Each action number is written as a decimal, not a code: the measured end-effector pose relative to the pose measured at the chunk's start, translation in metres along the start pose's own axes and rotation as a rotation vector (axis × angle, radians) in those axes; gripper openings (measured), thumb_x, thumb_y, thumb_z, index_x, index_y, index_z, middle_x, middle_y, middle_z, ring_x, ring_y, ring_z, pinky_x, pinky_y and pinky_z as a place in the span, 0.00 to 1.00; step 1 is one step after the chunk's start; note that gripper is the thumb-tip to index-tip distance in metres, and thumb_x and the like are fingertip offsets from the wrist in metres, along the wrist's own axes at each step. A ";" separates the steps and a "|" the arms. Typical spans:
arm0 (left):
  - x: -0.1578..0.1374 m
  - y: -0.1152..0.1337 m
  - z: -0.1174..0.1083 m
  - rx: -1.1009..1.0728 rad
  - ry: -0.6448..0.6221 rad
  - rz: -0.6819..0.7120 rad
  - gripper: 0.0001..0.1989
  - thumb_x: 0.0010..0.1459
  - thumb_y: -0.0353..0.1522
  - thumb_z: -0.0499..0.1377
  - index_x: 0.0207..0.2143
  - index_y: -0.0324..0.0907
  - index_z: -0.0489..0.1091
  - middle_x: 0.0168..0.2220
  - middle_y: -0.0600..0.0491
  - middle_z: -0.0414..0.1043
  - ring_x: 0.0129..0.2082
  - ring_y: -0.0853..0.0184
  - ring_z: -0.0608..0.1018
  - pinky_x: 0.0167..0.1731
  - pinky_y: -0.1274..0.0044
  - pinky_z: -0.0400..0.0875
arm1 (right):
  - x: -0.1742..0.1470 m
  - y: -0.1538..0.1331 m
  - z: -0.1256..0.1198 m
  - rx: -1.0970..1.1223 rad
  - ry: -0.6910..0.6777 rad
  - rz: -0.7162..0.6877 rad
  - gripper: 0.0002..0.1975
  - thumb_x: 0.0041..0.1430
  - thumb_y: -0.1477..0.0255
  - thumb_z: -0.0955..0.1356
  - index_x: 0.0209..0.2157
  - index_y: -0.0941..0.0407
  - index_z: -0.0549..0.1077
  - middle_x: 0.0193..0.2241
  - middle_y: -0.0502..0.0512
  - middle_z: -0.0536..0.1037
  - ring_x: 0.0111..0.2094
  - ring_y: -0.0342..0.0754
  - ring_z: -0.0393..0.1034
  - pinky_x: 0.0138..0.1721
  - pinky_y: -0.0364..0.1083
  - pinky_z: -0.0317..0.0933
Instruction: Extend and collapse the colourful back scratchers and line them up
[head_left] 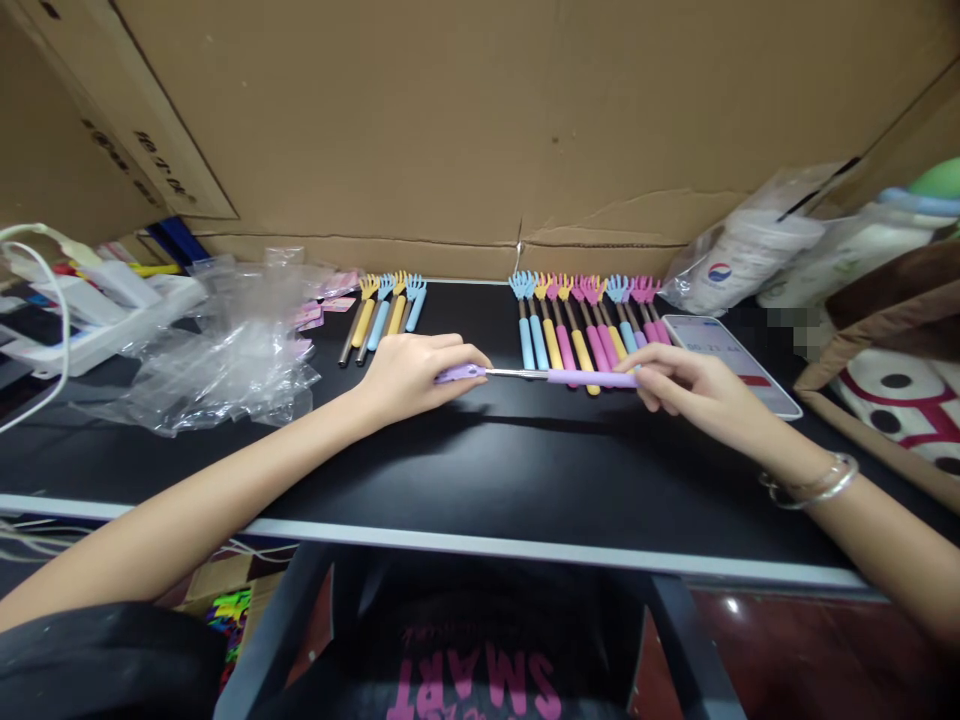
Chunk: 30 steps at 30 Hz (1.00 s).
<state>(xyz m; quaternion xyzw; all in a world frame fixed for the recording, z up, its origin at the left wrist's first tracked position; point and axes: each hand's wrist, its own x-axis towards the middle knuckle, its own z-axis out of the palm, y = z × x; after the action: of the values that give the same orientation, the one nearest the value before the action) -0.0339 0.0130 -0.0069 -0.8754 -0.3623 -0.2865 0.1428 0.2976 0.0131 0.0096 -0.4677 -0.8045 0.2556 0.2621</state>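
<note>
A purple back scratcher (592,378) with a thin metal rod is held level above the black table, between my two hands. My left hand (416,372) is closed round its purple head, whose claw is mostly hidden by the fingers. At the other end, my right hand (686,385) pinches the tip of the purple handle. Just beyond it lies a row of back scratchers (559,335) in blue, yellow and pink, claws pointing away from me. A smaller group of yellow and blue back scratchers (386,312) lies beyond my left hand.
Clear plastic bags (240,350) are heaped at left beside a white power strip (112,320). On the right are a phone (731,360), a bagged cup (750,260) and a brown-edged bag (892,290). A cardboard wall (420,130) stands behind the black table (465,480).
</note>
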 end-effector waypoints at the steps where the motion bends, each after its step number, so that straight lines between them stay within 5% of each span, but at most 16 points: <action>1: 0.000 -0.002 -0.001 0.005 -0.009 -0.006 0.11 0.61 0.41 0.55 0.36 0.49 0.74 0.30 0.61 0.75 0.26 0.75 0.74 0.21 0.81 0.54 | 0.000 0.002 -0.002 -0.026 -0.003 -0.007 0.19 0.58 0.55 0.62 0.38 0.56 0.70 0.19 0.48 0.67 0.20 0.39 0.60 0.22 0.42 0.52; 10: -0.003 -0.012 -0.004 -0.026 -0.038 -0.069 0.12 0.60 0.43 0.55 0.36 0.49 0.75 0.30 0.60 0.75 0.26 0.75 0.74 0.22 0.82 0.55 | -0.001 0.012 -0.008 -0.141 -0.024 -0.046 0.17 0.56 0.56 0.64 0.37 0.55 0.71 0.22 0.51 0.73 0.25 0.44 0.66 0.28 0.44 0.56; 21: -0.007 -0.012 0.001 -0.210 -0.027 -0.079 0.12 0.60 0.40 0.56 0.38 0.45 0.75 0.30 0.56 0.74 0.26 0.74 0.72 0.25 0.82 0.58 | -0.002 0.007 -0.001 0.093 0.028 0.009 0.16 0.54 0.56 0.65 0.30 0.56 0.66 0.16 0.47 0.67 0.19 0.40 0.61 0.23 0.43 0.54; 27: -0.005 -0.002 0.003 -0.188 -0.029 -0.038 0.11 0.60 0.40 0.56 0.37 0.46 0.75 0.29 0.56 0.73 0.24 0.75 0.71 0.23 0.81 0.56 | -0.002 0.002 0.006 0.045 -0.101 -0.044 0.16 0.57 0.57 0.64 0.28 0.56 0.65 0.16 0.47 0.67 0.20 0.40 0.61 0.27 0.43 0.55; 30: -0.004 0.000 0.002 -0.177 -0.012 -0.037 0.11 0.61 0.40 0.56 0.37 0.45 0.75 0.28 0.57 0.73 0.24 0.75 0.71 0.22 0.81 0.56 | -0.002 0.001 0.008 0.052 -0.060 -0.050 0.15 0.57 0.57 0.64 0.28 0.56 0.65 0.16 0.46 0.66 0.19 0.39 0.60 0.26 0.42 0.54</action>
<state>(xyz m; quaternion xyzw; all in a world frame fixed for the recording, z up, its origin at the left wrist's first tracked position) -0.0350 0.0118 -0.0110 -0.8794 -0.3527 -0.3146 0.0575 0.2936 0.0105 0.0023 -0.4324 -0.8166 0.2839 0.2563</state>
